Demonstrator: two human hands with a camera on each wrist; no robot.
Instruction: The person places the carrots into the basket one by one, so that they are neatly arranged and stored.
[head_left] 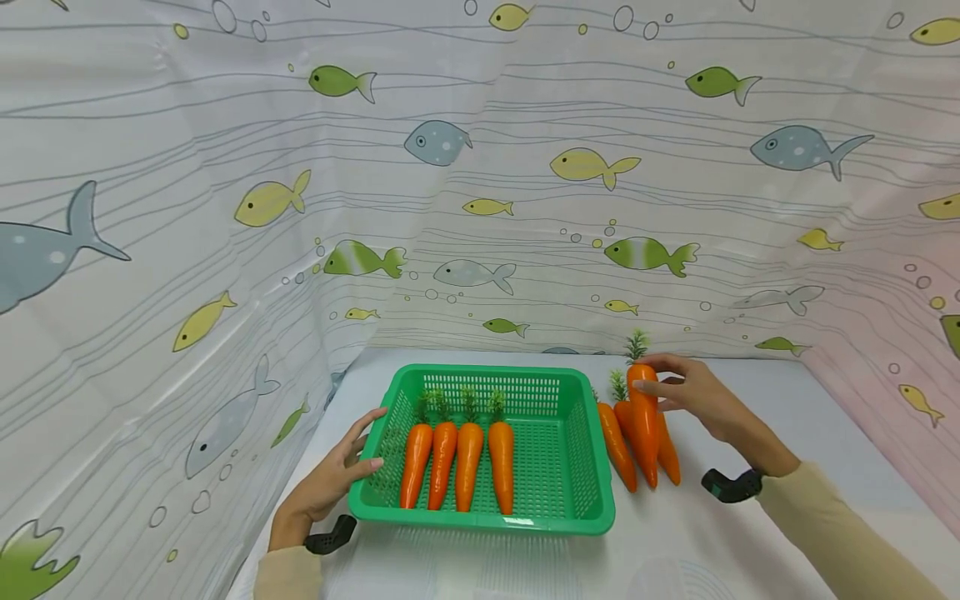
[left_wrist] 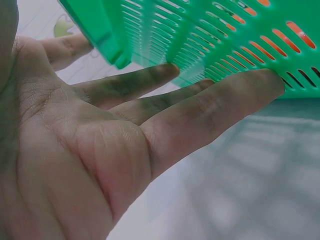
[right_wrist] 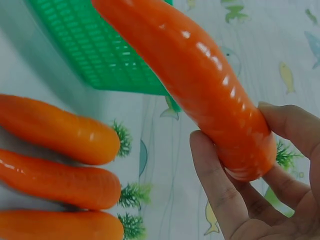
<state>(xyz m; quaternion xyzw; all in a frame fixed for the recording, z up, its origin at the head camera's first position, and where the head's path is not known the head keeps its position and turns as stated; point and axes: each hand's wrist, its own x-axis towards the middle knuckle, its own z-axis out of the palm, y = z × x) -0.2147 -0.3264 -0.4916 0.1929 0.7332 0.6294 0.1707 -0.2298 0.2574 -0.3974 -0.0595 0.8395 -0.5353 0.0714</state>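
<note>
My right hand [head_left: 693, 396] holds a carrot [head_left: 642, 417] with its thumb and fingers near the thick, leafy end, the tip pointing down. In the right wrist view that carrot [right_wrist: 200, 85] is raised over the table, and three other carrots [right_wrist: 55, 132] lie side by side below it. My left hand [head_left: 330, 475] is at the left side of a green basket [head_left: 487, 521], its fairly straight fingers touching the slotted outer wall [left_wrist: 200, 30]. Inside the basket, several carrots [head_left: 468, 467] lie in a row, leafy ends away from me.
The white table [head_left: 787, 417] carries the basket and the loose carrots, which lie just right of the basket's right wall. A fish-print sheet [head_left: 525, 242] hangs behind and along both sides. Each wrist wears a black strap [head_left: 731, 486].
</note>
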